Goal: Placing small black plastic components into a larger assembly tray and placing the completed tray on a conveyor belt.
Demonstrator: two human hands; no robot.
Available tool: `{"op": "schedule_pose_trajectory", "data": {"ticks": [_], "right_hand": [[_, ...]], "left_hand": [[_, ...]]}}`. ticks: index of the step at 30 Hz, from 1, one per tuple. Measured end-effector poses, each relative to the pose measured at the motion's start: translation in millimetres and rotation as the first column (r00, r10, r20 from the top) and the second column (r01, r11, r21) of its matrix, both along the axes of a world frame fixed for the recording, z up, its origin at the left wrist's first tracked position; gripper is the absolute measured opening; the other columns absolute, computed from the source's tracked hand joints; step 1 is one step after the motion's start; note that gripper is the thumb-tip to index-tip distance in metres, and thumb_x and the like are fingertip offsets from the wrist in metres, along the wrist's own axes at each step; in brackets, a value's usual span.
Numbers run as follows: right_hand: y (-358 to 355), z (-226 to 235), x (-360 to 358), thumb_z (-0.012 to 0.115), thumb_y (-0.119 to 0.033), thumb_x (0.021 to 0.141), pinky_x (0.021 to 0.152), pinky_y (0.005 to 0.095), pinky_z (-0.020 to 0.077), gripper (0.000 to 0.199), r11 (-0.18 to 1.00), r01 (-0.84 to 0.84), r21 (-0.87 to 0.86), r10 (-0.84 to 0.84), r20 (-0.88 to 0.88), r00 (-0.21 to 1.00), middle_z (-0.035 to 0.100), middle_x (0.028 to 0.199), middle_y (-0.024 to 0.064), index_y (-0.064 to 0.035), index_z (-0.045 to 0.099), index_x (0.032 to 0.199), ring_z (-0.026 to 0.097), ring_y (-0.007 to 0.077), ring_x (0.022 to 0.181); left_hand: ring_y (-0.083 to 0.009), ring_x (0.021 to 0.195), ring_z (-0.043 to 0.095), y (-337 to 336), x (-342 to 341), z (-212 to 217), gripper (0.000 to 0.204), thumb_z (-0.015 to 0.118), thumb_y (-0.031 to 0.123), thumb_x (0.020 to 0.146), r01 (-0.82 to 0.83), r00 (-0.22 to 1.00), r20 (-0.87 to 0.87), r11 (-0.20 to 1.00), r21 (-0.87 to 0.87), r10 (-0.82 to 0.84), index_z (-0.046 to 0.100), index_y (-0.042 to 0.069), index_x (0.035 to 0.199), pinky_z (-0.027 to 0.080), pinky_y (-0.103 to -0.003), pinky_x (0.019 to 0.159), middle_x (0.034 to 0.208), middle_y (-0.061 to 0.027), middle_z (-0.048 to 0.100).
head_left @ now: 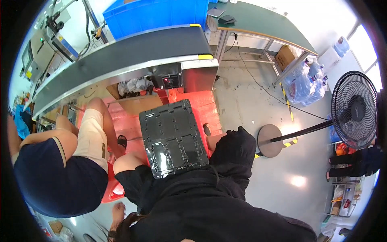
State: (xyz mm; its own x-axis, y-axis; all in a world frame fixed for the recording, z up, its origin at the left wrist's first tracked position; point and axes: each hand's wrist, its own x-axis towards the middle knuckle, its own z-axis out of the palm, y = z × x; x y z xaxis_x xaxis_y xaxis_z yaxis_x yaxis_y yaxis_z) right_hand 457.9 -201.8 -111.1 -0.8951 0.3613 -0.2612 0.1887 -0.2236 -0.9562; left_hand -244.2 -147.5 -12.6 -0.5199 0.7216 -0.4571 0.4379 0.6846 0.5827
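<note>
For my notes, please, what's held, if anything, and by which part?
Left hand: nothing visible; right hand: out of view. No visible hand touches the black tray.

A green tabletop (262, 22) stands near the white wall (330, 16); light glints on grey floor (238, 109); bright window (360, 42) right.

A head-worn fisheye looks down over the black tray (173, 135) toward the conveyor (137, 49).

A black rectangular moulded-plastic tray (173, 139) lies at the person's lap (234, 161), near a black-belted metal conveyor (133, 50); the left hand (118, 210) hangs apart.
</note>
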Motion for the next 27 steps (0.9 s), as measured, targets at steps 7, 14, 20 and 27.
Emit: {"op": "schedule_pose_trajectory", "data": {"ticks": [7,14,20,27], "right_hand": [[-55,-90,-49,0.059,-0.030,0.082,0.071,0.0435,0.0521,0.035,0.985,0.112,0.127,-0.166,0.595,0.786,0.065,0.100,0.0136,-0.0069,0.062,0.108,0.064,0.0270,0.088],[-145,-214,-2,0.063,-0.033,0.076,0.070,0.0413,0.0516,0.030,0.739,0.671,0.056,-0.316,0.909,0.272,0.069,0.082,0.0101,-0.0073,0.069,0.090,0.066,0.0319,0.075],[-122,-131,36,0.062,-0.034,0.074,0.072,0.0407,0.0516,0.030,0.986,0.109,0.125,-0.129,0.991,0.035,0.068,0.090,0.0130,-0.0082,0.070,0.087,0.065,0.0316,0.081],[-105,-66,103,0.062,-0.033,0.073,0.072,0.0405,0.0514,0.029,0.994,-0.041,0.104,-0.104,0.994,-0.014,0.068,0.091,0.0129,-0.0083,0.070,0.087,0.065,0.0308,0.082]], "left_hand": [[-0.0268,0.073,0.063,19,-60,-40,0.026,0.061,0.033,0.081,0.577,0.650,-0.300,0.710,-0.403,-0.698,0.067,0.008,0.089,0.049,-0.038,0.062,0.078,-0.0108,0.066],[-0.0273,0.073,0.063,9,-48,-52,0.026,0.061,0.033,0.081,0.604,0.658,-0.215,0.677,-0.422,-0.721,0.068,0.009,0.088,0.049,-0.039,0.063,0.077,-0.0111,0.066],[-0.0277,0.073,0.063,-40,-93,-92,0.026,0.061,0.034,0.080,0.603,0.631,-0.201,0.636,-0.481,-0.750,0.068,0.009,0.087,0.049,-0.039,0.063,0.077,-0.0113,0.066],[-0.0282,0.074,0.063,-85,-66,-105,0.026,0.061,0.034,0.080,0.620,0.650,-0.086,0.593,-0.515,-0.755,0.068,0.009,0.086,0.049,-0.039,0.063,0.077,-0.0116,0.066]]}}
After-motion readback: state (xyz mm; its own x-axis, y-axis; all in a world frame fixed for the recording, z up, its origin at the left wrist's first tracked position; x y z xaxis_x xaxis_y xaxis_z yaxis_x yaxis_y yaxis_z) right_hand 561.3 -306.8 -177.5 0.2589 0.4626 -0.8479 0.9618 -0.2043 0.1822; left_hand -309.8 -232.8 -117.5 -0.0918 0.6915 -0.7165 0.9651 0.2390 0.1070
